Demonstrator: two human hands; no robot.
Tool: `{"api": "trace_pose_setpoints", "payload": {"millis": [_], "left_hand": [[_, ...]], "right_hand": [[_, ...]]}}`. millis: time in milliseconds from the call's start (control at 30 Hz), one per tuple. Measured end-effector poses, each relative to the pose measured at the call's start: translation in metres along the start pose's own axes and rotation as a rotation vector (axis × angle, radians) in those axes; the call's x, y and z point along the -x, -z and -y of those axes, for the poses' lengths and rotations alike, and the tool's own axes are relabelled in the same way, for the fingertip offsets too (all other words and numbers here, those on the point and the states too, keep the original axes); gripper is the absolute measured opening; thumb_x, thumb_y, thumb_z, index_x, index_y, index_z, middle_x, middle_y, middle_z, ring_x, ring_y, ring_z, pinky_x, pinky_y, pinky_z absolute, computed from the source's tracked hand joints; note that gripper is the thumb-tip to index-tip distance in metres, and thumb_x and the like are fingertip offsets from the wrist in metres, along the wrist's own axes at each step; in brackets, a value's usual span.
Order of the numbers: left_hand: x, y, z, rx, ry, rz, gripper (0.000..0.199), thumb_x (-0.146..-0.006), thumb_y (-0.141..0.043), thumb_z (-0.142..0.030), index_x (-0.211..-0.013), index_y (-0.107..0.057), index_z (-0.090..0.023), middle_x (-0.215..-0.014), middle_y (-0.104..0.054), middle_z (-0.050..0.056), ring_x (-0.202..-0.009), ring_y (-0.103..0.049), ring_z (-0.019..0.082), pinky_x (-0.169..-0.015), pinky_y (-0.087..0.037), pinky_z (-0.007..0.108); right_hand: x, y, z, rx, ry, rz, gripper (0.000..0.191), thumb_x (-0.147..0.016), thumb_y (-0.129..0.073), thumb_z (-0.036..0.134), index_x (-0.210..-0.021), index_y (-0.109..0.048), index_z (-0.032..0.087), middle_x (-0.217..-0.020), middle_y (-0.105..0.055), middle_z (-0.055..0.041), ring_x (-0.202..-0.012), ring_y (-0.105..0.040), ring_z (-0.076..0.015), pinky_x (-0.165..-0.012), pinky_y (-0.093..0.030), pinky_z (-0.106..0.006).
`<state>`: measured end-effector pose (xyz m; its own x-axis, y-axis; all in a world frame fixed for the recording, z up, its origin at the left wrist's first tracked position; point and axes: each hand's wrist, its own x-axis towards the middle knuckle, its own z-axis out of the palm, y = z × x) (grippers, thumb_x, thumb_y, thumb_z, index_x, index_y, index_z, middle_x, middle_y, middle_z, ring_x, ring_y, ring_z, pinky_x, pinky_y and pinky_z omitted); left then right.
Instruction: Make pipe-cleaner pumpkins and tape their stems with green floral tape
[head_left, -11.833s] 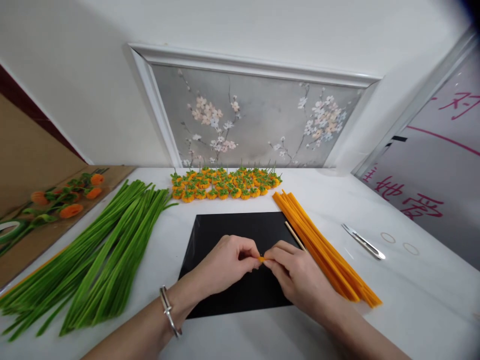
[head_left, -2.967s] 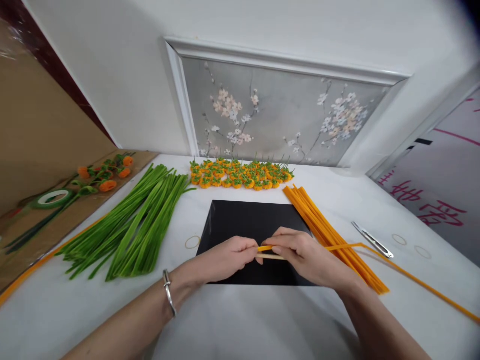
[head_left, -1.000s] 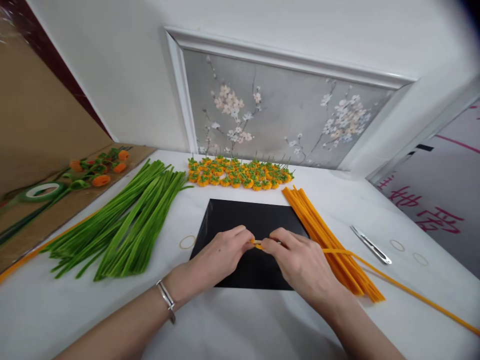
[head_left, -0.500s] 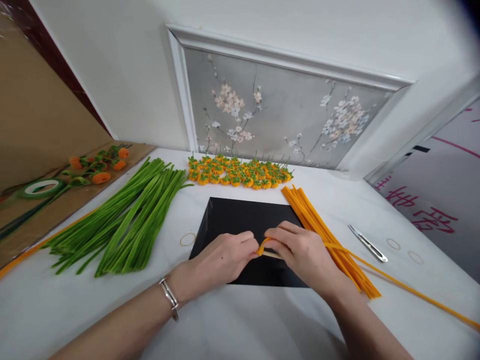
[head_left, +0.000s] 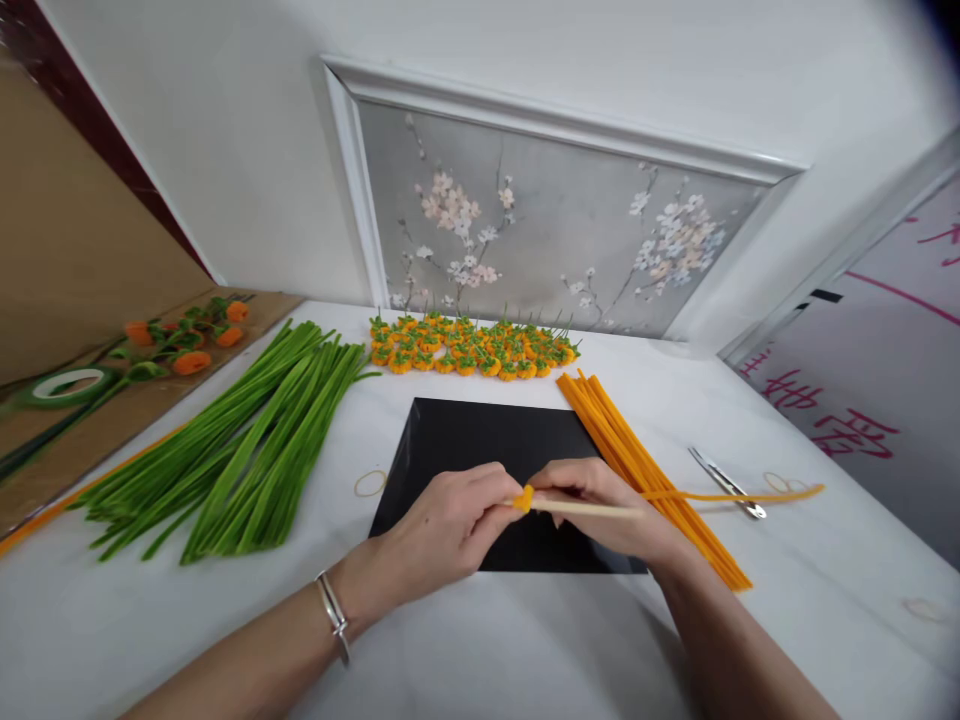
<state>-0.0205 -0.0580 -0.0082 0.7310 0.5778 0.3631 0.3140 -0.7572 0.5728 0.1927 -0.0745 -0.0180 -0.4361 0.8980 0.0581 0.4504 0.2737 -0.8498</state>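
Observation:
My left hand point(head_left: 454, 520) is closed, its thumb and fingers pinching a thin wooden stick point(head_left: 589, 509) that points right over the black mat point(head_left: 495, 440). An orange pipe cleaner point(head_left: 765, 498) is bent round the stick in a small loop beside my left fingertips. My right hand point(head_left: 592, 495) is closed on this pipe cleaner close to the loop, behind the stick. From there its long tail runs out to the right, across a bundle of orange pipe cleaners point(head_left: 637, 450) and the tweezers. The right fingertips are partly hidden.
Green pipe cleaners point(head_left: 255, 450) lie in a bundle at left. Several small orange pumpkin-like pieces with green tops point(head_left: 465, 350) stand along the wall. Tweezers point(head_left: 727, 482) and rubber bands lie right. Green tape point(head_left: 71, 385) and orange flowers point(head_left: 191, 362) rest on cardboard at left.
The pipe cleaner's tail has swung up and inward, and its tip now shows. More of the stick shows, and the orange loop sits tighter on it. The view has shifted slightly.

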Motion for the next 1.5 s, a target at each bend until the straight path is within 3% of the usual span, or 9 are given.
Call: {"api": "trace_pose_setpoints", "payload": {"millis": [167, 300, 467, 667, 900, 1067, 1267, 1333, 1500], "left_hand": [[-0.001, 0.001, 0.012, -0.096, 0.135, -0.141, 0.019, -0.095, -0.038, -0.017, -0.082, -0.053, -0.017, -0.077, -0.052, -0.001, -0.068, -0.050, 0.010, -0.061, -0.037, 0.023], [0.000, 0.001, 0.019, -0.228, 0.199, -0.117, 0.020, -0.096, -0.037, -0.019, -0.081, -0.051, -0.018, -0.078, -0.051, -0.001, -0.068, -0.051, 0.012, -0.062, -0.039, 0.024], [0.001, -0.003, 0.023, -0.408, 0.136, -0.070, 0.023, -0.096, -0.035, -0.020, -0.078, -0.050, -0.018, -0.074, -0.049, -0.001, -0.064, -0.050, 0.012, -0.057, -0.036, 0.025], [0.001, -0.004, 0.024, -0.427, 0.008, 0.008, 0.021, -0.095, -0.038, -0.016, -0.081, -0.053, -0.018, -0.073, -0.051, -0.001, -0.064, -0.049, 0.012, -0.056, -0.035, 0.025], [-0.001, -0.001, 0.014, -0.338, -0.112, 0.091, 0.023, -0.094, -0.038, -0.016, -0.079, -0.055, -0.017, -0.070, -0.049, -0.001, -0.062, -0.047, 0.012, -0.054, -0.034, 0.025], [-0.001, 0.002, 0.009, -0.265, -0.116, 0.070, 0.023, -0.095, -0.039, -0.018, -0.079, -0.056, -0.018, -0.069, -0.049, -0.001, -0.060, -0.045, 0.011, -0.053, -0.033, 0.024], [0.000, 0.000, 0.007, -0.130, -0.072, 0.046, 0.018, -0.093, -0.042, -0.015, -0.085, -0.058, -0.017, -0.072, -0.052, -0.001, -0.062, -0.048, 0.010, -0.054, -0.035, 0.022], [0.001, 0.000, 0.008, -0.092, -0.044, 0.016, 0.018, -0.093, -0.041, -0.013, -0.086, -0.058, -0.017, -0.073, -0.053, 0.000, -0.064, -0.049, 0.010, -0.056, -0.036, 0.022], [0.000, 0.000, 0.016, -0.129, 0.075, -0.128, 0.018, -0.093, -0.041, -0.015, -0.085, -0.056, -0.018, -0.075, -0.052, -0.001, -0.067, -0.051, 0.011, -0.059, -0.037, 0.022]], "right_hand": [[0.004, -0.015, 0.016, 0.316, 0.022, 0.044, 0.016, -0.092, -0.049, 0.024, -0.088, -0.063, 0.020, -0.070, -0.062, 0.0018, -0.063, -0.056, -0.0113, -0.058, -0.040, -0.022], [0.009, -0.022, 0.027, 0.557, 0.063, 0.018, 0.016, -0.093, -0.046, 0.022, -0.086, -0.060, 0.019, -0.072, -0.064, -0.0006, -0.065, -0.060, -0.0146, -0.058, -0.038, -0.024], [0.011, -0.022, 0.030, 0.753, 0.165, -0.075, 0.024, -0.096, -0.040, 0.021, -0.079, -0.057, 0.019, -0.068, -0.061, -0.0016, -0.055, -0.055, -0.0138, -0.049, -0.031, -0.025], [0.009, -0.012, 0.023, 0.649, 0.197, -0.263, 0.023, -0.097, -0.041, 0.026, -0.095, -0.063, 0.019, -0.079, -0.064, -0.0034, -0.067, -0.060, -0.0132, -0.061, -0.043, -0.023], [0.004, 0.000, 0.018, 0.345, 0.139, -0.317, 0.012, -0.089, -0.057, 0.022, -0.087, -0.069, 0.022, -0.084, -0.066, -0.0014, -0.075, -0.062, -0.0129, -0.071, -0.048, -0.024], [0.002, 0.006, 0.010, 0.265, 0.041, -0.192, 0.018, -0.089, -0.056, 0.029, -0.084, -0.072, 0.021, -0.078, -0.068, -0.0011, -0.069, -0.061, -0.0129, -0.064, -0.046, -0.024], [0.002, 0.008, -0.003, 0.059, -0.032, 0.163, 0.028, -0.091, -0.048, 0.033, -0.085, -0.070, 0.017, -0.071, -0.065, 0.0006, -0.063, -0.057, -0.0108, -0.056, -0.043, -0.020], [0.002, 0.004, -0.002, 0.030, -0.037, 0.189, 0.029, -0.092, -0.047, 0.033, -0.085, -0.068, 0.016, -0.072, -0.064, 0.0000, -0.060, -0.057, -0.0099, -0.055, -0.043, -0.019], [0.004, -0.009, 0.012, 0.121, -0.096, 0.188, 0.022, -0.093, -0.042, 0.024, -0.104, -0.061, 0.021, -0.071, -0.065, 0.0019, -0.061, -0.059, -0.0100, -0.060, -0.045, -0.020]]}}
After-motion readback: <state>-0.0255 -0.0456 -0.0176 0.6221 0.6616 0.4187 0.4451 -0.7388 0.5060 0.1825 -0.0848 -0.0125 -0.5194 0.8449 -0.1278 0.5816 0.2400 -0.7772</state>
